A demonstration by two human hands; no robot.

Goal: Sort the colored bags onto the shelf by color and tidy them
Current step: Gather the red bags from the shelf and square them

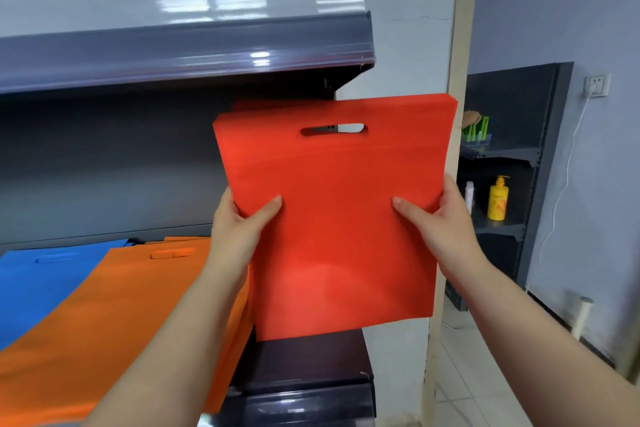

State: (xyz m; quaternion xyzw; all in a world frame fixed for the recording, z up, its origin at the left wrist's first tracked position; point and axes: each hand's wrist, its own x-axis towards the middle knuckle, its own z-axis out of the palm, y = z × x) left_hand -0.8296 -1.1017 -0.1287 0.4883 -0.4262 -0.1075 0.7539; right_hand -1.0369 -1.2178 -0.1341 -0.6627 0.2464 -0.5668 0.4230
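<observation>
A stack of flat red bags [336, 204] with a cut-out handle slot near the top is held upright in front of the shelf's right end. My left hand [242, 222] grips its left edge, thumb on the front. My right hand [440, 215] grips the right edge the same way. On the dark shelf board [311, 364] lies a pile of orange bags [114, 322]. A pile of blue bags [38, 284] lies left of the orange ones. The bottom edge of the red stack hangs just above the bare right part of the board.
A grey upper shelf [180, 52] overhangs the bags. A beige wall post [453, 55] stands right of the shelf. Beyond it, a second dark rack [512, 229] carries a yellow pump bottle [498, 198] and green items [476, 132]. A wall socket [596, 85] with a white cable is at far right.
</observation>
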